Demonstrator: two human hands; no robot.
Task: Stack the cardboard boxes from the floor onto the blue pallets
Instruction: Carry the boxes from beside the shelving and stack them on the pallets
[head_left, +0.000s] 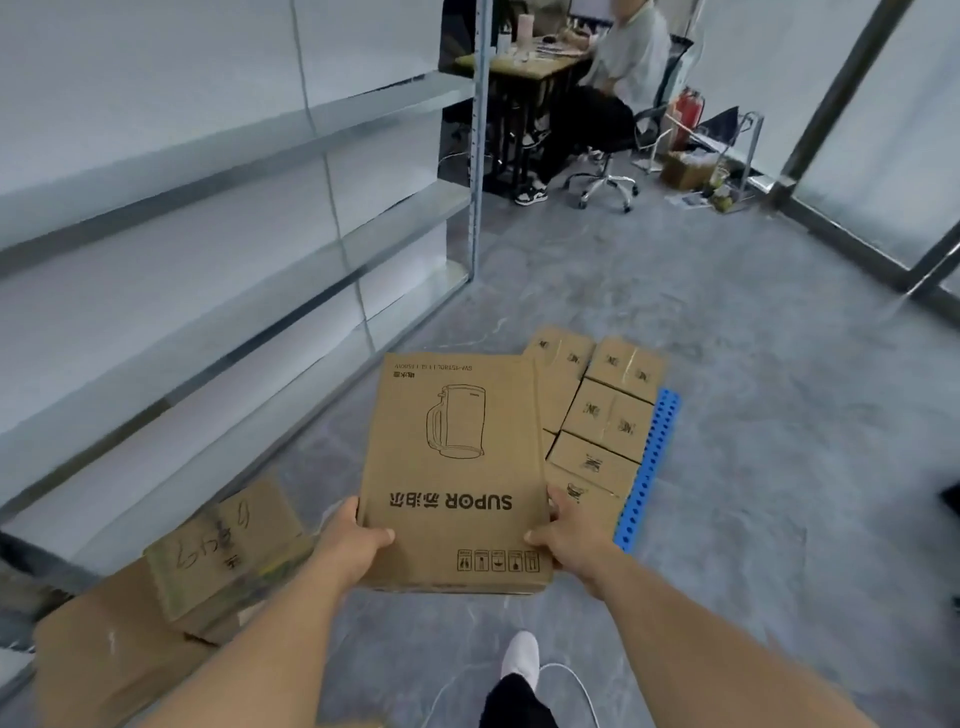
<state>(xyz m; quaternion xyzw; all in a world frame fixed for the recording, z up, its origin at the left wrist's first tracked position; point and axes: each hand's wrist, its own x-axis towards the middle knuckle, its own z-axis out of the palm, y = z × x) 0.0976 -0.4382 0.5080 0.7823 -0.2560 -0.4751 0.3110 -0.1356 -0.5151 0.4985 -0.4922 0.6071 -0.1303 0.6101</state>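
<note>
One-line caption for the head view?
Both hands, left and right, carry a SUPOR box toward boxes stacked on a blue pallet.

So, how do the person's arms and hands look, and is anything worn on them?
Both forearms are bare up to the lower edge of the picture, with no sleeve in view. The left hand and the right hand wear no gloves. No watch, ring or band shows on either wrist or on the fingers.

grey floor (727, 364) under blue pallet (647, 467) and loose boxes (156, 623)
</note>
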